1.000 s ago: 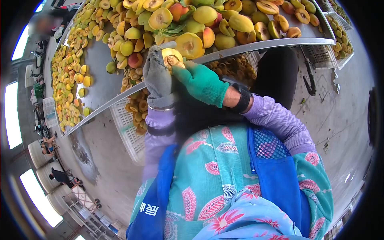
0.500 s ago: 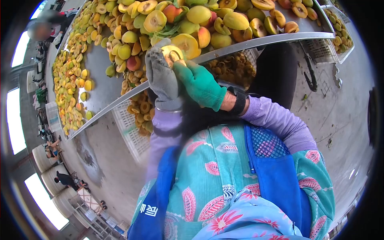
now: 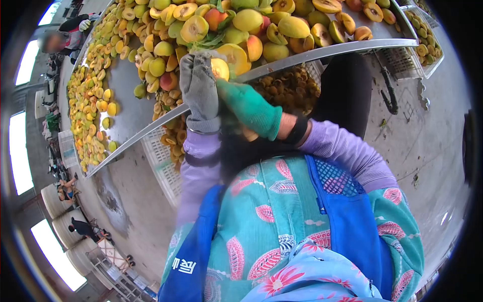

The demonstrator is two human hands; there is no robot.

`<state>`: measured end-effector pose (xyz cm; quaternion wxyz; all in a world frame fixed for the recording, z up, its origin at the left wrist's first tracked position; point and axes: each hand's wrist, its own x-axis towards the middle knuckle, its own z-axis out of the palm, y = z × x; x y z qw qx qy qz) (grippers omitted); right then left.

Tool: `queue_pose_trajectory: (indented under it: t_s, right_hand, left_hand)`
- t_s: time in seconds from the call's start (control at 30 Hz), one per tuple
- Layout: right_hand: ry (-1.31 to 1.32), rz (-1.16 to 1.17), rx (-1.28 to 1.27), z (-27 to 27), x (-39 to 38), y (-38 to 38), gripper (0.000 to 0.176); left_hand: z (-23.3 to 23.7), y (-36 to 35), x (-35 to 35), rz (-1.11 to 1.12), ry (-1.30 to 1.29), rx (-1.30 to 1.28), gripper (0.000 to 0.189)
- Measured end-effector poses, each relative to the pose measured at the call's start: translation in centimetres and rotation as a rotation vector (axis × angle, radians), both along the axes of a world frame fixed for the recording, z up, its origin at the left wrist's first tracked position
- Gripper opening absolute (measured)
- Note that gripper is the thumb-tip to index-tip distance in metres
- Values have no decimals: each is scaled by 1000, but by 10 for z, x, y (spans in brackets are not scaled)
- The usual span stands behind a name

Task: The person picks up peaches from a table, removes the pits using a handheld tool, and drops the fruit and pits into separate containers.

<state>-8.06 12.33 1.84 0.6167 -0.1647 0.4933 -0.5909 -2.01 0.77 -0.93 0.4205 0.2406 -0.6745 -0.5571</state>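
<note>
left hand (image 3: 199, 88), grey-gloved: fingers bent together and clamped on one yellow fruit half (image 3: 220, 69), which is held at the near edge of the counter (image 3: 125, 80), its pale cut face showing. right hand (image 3: 254, 110), green-gloved, blurred: fingers at or just below the lower edge of that half; whether they grip anything cannot be told. dark band (image 3: 299, 130) at the right wrist; purple sleeves (image 3: 347, 151) on both forearms. pale piece (image 3: 249, 134), one, blurred, just below the right hand. large cut fruit (image 3: 233, 56), one, just behind the held half. fruit heap (image 3: 196, 27), on the counter: whole and halved, yellow, green and red-blushed, with green leaves (image 3: 221, 34) among them. second spread of fruit (image 3: 88, 116), mostly halves, along the left side of the counter. brownish halves (image 3: 289, 90), many, below the counter's metal rim (image 3: 327, 54). white crate (image 3: 163, 161), slatted, below the counter at left, halves beside its inner edge. filled crate (image 3: 427, 68), at right, holding halves. black hooked handle (image 3: 391, 103), at right, over the grey floor (image 3: 417, 176). co-worker (image 3: 74, 36), one, at the far left end of the counter.
</note>
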Motion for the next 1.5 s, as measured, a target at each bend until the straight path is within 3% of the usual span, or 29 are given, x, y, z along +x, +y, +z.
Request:
queue_pose_trajectory:
  t_s: [0.07,0.2,0.3,0.4,0.47,0.5,0.53,0.57,0.6,0.63,0.67,0.7,0.73,0.77,0.8,0.87,0.9,0.93,0.97,1.0,1.03,1.07,1.1,1.17,1.23,1.37,1.4,1.47,1.5]
  right_hand:
    - [-11,138,-4,-2,-15,1,48]
    - [218,129,-25,-12,-27,1,49]
    - [1023,-129,-201,-53,-13,1,48]
    - [197,107,117,-8,-12,8,43]
    - [-382,216,-138,-23,-14,13,41]
    - [-669,277,-268,-27,-15,13,40]
    - [-465,162,-77,-4,-18,16,38]
    - [-492,167,-104,-6,-14,18,38]
    - [-514,172,-134,-8,-12,21,39]
    - [-521,174,-172,-10,-15,20,39]
    - [-804,180,-286,-16,-9,19,38]
    - [-787,167,-304,-15,-7,19,37]
    - [-771,159,-321,-14,-6,19,37]
    - [-756,152,-344,-12,-4,18,36]
    - [-476,84,-220,-4,-3,20,35]
    - [-588,146,-194,-7,-4,19,36]
    - [-642,180,-175,-9,-7,19,37]
    - [-999,282,-347,-22,-7,15,39]
    - [-971,275,-364,-26,-6,15,39]
    - [-942,273,-384,-24,-5,14,40]
    - [-919,269,-406,-21,-2,13,40]
    - [-584,151,-315,-16,4,14,41]
    - [-495,128,-266,-12,7,14,41]
    - [-303,72,-166,-7,7,16,41]
    - [-1011,337,-375,-16,-9,11,39]
    - [-1047,356,-518,-20,-4,6,39]
    - [-1023,357,-533,-21,-5,6,39]
    - [-979,351,-521,-16,-10,16,39]
    - [-948,348,-523,-15,-18,23,40]
  left_hand:
    - [7,2,3,-41,-55,26,20]
    - [24,6,1,-72,-168,-67,22]
    - [-6,-7,9,-108,-182,-126,23]
    - [2,5,2,-91,-238,31,24]
    - [2,5,-3,-7,-199,191,27]
    - [7,2,-8,-43,-201,-1,27]
    - [15,2,-11,-73,-212,-189,27]
    - [23,3,-10,-107,-232,-373,28]
    - [32,-1,-7,-332,-323,-43,33]
    - [36,-5,-7,-427,-274,33,35]
    - [39,-8,-8,-529,-229,113,37]
    - [39,-7,-6,-627,-188,205,39]
    - [34,-10,-6,-633,-148,322,43]
    - [33,-7,-6,-573,-145,220,42]
    - [33,-2,-6,-513,-145,118,41]
    - [20,-4,-3,-504,-112,27,40]
    - [18,-5,-1,-502,-116,95,40]
    - [18,-5,1,-498,-121,161,40]
    - [19,-5,4,-494,-125,224,39]
    - [21,1,3,-488,58,545,36]
    - [15,-2,4,-385,-9,316,34]
    - [4,-9,4,-284,-80,88,33]
    - [4,-11,2,-189,-153,-138,31]
    - [7,-13,3,-265,-216,-150,33]
    - [32,2,2,-328,-270,-132,41]
    - [41,11,4,-376,33,608,37]
    - [34,11,9,-230,115,948,32]
    - [14,8,60,6,-458,-100,37]
    - [9,-3,84,66,-483,-162,38]
